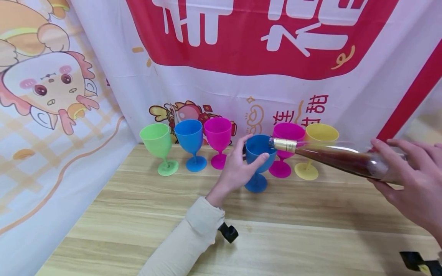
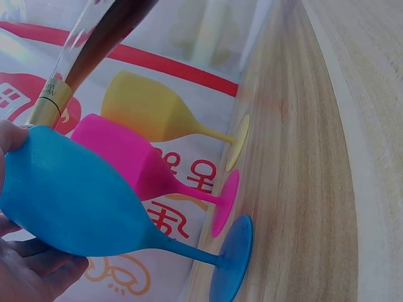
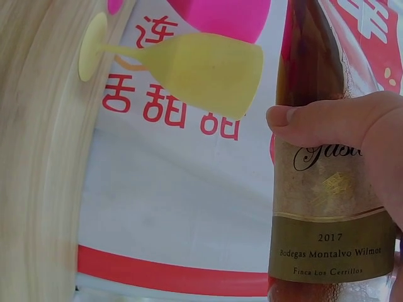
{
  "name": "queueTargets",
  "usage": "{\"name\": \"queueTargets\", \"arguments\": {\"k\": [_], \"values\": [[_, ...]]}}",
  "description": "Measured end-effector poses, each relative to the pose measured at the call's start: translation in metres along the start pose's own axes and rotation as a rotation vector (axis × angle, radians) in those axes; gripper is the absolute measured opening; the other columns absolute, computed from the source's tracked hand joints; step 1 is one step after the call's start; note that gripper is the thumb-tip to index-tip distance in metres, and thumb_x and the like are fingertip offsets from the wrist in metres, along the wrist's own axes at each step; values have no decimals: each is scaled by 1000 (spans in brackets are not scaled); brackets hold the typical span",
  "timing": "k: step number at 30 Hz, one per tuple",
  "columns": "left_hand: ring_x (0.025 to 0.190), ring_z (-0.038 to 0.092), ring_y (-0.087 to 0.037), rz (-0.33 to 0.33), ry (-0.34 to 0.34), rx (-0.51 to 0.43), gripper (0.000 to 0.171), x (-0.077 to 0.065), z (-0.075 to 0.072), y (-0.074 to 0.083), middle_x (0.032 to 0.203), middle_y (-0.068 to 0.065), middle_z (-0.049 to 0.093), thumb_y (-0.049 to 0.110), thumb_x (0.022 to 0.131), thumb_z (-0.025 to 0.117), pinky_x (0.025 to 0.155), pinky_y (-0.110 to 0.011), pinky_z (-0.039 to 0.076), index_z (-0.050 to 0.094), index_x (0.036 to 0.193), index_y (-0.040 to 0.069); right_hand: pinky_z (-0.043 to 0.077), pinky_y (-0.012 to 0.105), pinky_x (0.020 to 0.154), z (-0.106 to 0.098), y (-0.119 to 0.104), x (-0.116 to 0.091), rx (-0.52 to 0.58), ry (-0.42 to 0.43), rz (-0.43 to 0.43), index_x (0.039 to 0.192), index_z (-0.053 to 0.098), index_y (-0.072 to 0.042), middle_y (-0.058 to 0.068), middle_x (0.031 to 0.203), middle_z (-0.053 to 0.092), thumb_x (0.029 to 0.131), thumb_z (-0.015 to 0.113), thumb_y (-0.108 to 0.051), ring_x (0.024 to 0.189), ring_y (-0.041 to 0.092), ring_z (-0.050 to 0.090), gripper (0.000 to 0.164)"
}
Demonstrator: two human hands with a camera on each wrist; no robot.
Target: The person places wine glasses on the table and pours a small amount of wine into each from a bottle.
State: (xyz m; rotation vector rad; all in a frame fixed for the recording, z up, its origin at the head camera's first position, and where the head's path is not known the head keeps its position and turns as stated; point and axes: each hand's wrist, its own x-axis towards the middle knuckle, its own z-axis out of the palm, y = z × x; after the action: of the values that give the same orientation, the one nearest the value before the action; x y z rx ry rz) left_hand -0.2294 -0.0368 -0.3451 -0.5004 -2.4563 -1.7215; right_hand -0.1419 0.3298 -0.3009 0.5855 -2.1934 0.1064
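Gripping wine bottle (image 1: 342, 157) in right hand (image 1: 411, 172), tilted to blue goblet (image 1: 259, 163) clasped in left hand (image 1: 236, 166) near back edge of desk (image 1: 145, 214).

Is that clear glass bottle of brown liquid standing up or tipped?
Tipped: the head view shows the bottle held sideways, its gold neck at the rim of a blue stemmed goblet.
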Motion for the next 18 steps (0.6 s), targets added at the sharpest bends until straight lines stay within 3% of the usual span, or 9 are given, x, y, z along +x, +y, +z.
{"name": "queueTargets", "arguments": {"k": [1,2,5,6,8,9,10,16,18], "values": [[144,56,-36,-2,1,2,78,0,0,0,163,-8,51,50,97,71,110,-61,54,34,163,29,32,72,101,0,0,0,-2,-1,3,156,51,-13,38,132,52,99,14,-82,120,56,42,96],[144,56,-36,-2,1,5,78,0,0,0,162,-8,51,50,97,71,110,-60,54,34,163,29,31,73,101,0,0,-1,5,-4,1,156,51,-13,39,133,51,105,25,-73,120,57,42,83],[144,57,-35,-4,1,12,78,-1,0,0,162,-7,51,50,98,71,110,-58,55,34,163,29,30,74,108,0,0,-2,2,-8,8,156,50,-14,38,134,51,105,25,-74,122,57,42,84],[144,57,-35,-5,1,13,78,-1,0,0,162,-7,51,50,98,71,110,-58,55,34,163,29,30,74,110,0,0,-2,5,-9,8,157,50,-14,38,134,51,107,34,-64,122,57,42,73],[144,57,-35,-4,1,14,78,-1,0,1,162,-7,52,50,98,71,110,-57,55,34,163,29,29,72,114,0,-1,-2,1,-10,9,157,49,-14,38,135,51,107,33,-64,123,57,41,72],[144,57,-35,-3,2,14,77,-1,0,1,162,-7,52,50,98,71,110,-57,55,34,163,29,29,72,116,0,-1,-2,-6,-10,12,157,49,-14,38,135,51,105,21,-74,123,56,41,84],[144,57,-35,-2,2,14,77,-2,0,1,162,-7,52,50,98,71,110,-57,55,34,163,29,29,72,116,0,-1,-2,-9,-10,12,158,48,-15,38,135,51,105,20,-74,123,56,41,85],[144,57,-36,5,3,12,78,-1,1,0,162,-8,52,48,98,71,110,-59,54,34,163,28,34,69,96,-2,-3,-1,-30,-13,5,158,48,-13,38,134,51,99,10,-82,121,57,41,98],[144,56,-36,5,4,13,78,-1,1,0,162,-8,51,48,98,71,110,-60,54,34,163,28,34,68,92,-2,-3,-1,-35,-18,1,158,47,-13,38,135,50,106,16,-72,121,57,40,85]]}}
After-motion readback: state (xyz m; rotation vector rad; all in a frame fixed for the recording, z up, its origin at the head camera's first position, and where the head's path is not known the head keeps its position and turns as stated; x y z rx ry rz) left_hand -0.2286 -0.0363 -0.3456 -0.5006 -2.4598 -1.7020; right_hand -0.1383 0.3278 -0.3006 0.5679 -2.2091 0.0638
